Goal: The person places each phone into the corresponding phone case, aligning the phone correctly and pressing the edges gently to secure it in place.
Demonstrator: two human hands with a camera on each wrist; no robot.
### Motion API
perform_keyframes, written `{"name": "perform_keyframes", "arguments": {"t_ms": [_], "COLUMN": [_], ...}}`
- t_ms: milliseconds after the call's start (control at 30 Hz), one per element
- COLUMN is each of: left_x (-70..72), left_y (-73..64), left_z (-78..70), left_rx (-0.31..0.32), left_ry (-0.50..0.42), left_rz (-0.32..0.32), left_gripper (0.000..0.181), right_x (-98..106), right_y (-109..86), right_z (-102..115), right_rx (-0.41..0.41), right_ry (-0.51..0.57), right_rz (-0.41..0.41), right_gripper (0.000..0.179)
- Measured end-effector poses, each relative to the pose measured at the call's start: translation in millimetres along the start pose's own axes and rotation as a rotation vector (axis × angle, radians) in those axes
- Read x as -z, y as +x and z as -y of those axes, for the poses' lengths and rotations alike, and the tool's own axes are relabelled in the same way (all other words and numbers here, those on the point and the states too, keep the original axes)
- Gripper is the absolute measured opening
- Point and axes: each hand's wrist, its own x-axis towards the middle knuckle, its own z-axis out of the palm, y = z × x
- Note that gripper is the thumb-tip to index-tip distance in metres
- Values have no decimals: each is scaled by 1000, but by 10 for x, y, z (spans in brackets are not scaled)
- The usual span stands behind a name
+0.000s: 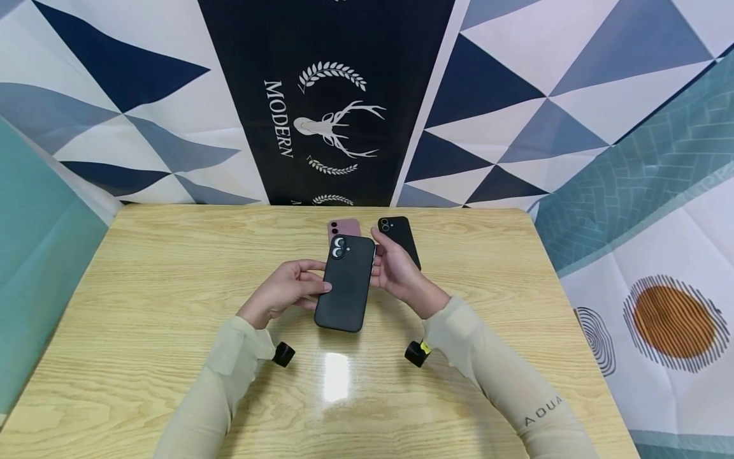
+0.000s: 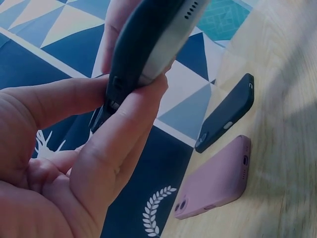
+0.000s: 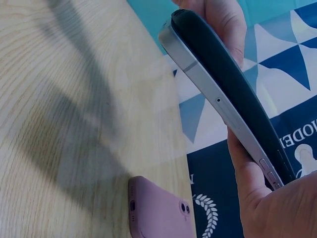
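Observation:
A smartphone with a silver frame [image 3: 210,94] is held above the table, back toward the head camera. A black phone case [image 1: 344,287] covers its back. Along the side and one end, the frame stands partly out of the case, with a gap showing in the right wrist view. My left hand [image 1: 289,288] pinches the cased phone at its left edge, thumb on the back and fingers on the other side. At the right edge, my right hand [image 1: 404,274] holds the phone by the side near its buttons, thumb raised in the head view.
Behind the held phone, a pink phone or case [image 1: 346,226] and another black one [image 1: 404,239] lie on the wooden table [image 1: 143,306]. A patterned cloth [image 1: 487,95] hangs at the table's far edge. Small black wrist devices [image 1: 283,354] sit by both sleeves.

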Motion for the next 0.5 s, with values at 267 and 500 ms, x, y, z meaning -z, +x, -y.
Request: {"name": "perform_keyframes", "arguments": {"t_ms": [267, 500], "left_x": [3, 1], "left_y": [-5, 0], "left_z": [-6, -18], "left_rx": [3, 15], "left_ry": [13, 1], "left_rz": [-5, 9], "left_gripper": [49, 48], "right_x": [-13, -38], "right_y": [15, 21], "right_z": [-7, -15], "right_rx": [11, 16], "right_ry": [-28, -73], "right_rz": [-31, -41], "right_gripper": [39, 30]}}
